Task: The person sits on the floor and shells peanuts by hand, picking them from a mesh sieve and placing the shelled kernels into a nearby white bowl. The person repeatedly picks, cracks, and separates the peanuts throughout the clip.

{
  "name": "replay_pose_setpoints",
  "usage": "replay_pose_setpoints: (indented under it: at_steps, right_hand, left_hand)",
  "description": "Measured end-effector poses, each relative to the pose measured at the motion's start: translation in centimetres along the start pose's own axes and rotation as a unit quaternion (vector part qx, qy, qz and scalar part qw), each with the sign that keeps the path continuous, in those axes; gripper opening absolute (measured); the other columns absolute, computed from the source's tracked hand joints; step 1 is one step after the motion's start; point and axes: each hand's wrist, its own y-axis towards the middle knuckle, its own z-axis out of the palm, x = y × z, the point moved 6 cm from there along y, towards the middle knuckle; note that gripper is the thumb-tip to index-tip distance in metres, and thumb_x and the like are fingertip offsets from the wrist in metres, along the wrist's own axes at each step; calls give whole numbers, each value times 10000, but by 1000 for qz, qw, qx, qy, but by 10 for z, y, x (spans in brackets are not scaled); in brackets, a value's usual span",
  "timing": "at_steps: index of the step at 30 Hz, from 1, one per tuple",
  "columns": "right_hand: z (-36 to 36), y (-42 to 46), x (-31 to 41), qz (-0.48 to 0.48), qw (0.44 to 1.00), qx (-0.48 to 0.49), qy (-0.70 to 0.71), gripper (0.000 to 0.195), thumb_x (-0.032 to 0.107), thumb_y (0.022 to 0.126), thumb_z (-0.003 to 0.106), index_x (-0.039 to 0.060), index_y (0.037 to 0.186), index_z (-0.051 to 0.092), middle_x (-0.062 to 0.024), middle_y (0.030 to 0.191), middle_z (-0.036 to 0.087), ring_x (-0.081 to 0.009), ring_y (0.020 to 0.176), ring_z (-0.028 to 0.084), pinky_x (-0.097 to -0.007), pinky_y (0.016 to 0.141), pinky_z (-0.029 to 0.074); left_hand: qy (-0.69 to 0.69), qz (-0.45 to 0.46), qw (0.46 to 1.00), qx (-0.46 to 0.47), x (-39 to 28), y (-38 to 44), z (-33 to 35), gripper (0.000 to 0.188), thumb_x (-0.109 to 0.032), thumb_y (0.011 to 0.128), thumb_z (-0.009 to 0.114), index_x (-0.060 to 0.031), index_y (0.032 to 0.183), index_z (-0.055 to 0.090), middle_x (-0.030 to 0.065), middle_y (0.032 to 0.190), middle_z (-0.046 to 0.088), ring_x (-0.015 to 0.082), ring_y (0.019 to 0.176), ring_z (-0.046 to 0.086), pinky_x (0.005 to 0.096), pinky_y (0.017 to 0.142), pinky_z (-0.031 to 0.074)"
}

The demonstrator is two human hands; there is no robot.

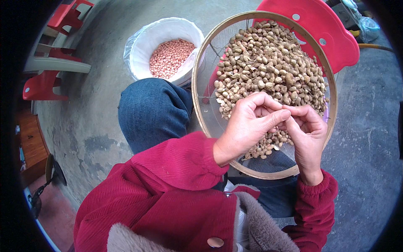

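A round wood-rimmed mesh sieve [334, 94] holds a heap of unshelled peanuts [267, 60]. Over its near part, my left hand [248, 126] and my right hand [307, 132] meet, thumbs and fingertips pinched together. Whatever lies between the fingertips is hidden, so I cannot tell whether they hold a peanut. To the left of the sieve stands a bucket [141, 47] lined with a clear plastic bag, with shelled pink peanut kernels [171, 58] at its bottom.
A red plastic stool [343, 47] is under the far side of the sieve. My denim-covered knee [154, 110] is just below the bucket. Further red stools [44, 86] stand at the far left, near a wooden cabinet [33, 141]. A hose [374, 46] lies at the upper right.
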Motion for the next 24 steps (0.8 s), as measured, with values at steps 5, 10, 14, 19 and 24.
replay_pose_setpoints:
  at_steps: [5,10,14,19,24]
  right_hand:
    - [2,-3,3,0,1000,3,-17,72,-61,867,584,-25,927,599,-76,914,665,-88,780,639,-214,703,531]
    - [6,-5,7,-21,999,-10,-35,68,-59,867,586,-37,931,598,-82,900,660,-106,762,650,-222,694,537]
    - [5,1,4,4,999,-17,38,98,-43,884,575,-47,975,610,-102,916,661,-135,760,663,-242,691,554]
    - [-1,4,-2,44,995,-13,84,163,-26,893,568,-43,1047,623,-102,929,662,-141,790,666,-241,708,557]
    - [0,1,3,-6,999,-22,33,186,-32,880,588,-31,1061,630,-90,924,661,-134,811,656,-225,716,536]
  left_hand:
    - [21,-8,1000,1,0,0,-3,126,-121,889,647,-13,945,611,43,842,659,39,680,582,168,591,482]
    - [26,29,999,-8,-4,-3,-1,136,-124,903,627,-1,959,616,36,833,650,41,683,585,172,585,485]
    - [-13,18,999,-38,-3,0,-5,163,-150,920,605,-4,992,621,30,843,644,42,683,582,168,594,485]
    - [-50,-25,998,-28,-1,2,-5,194,-202,936,583,-33,1024,624,8,861,639,33,711,580,163,641,490]
    - [-106,-69,992,-24,2,2,-4,201,-211,949,561,-42,1039,620,-7,865,637,31,737,584,167,677,496]
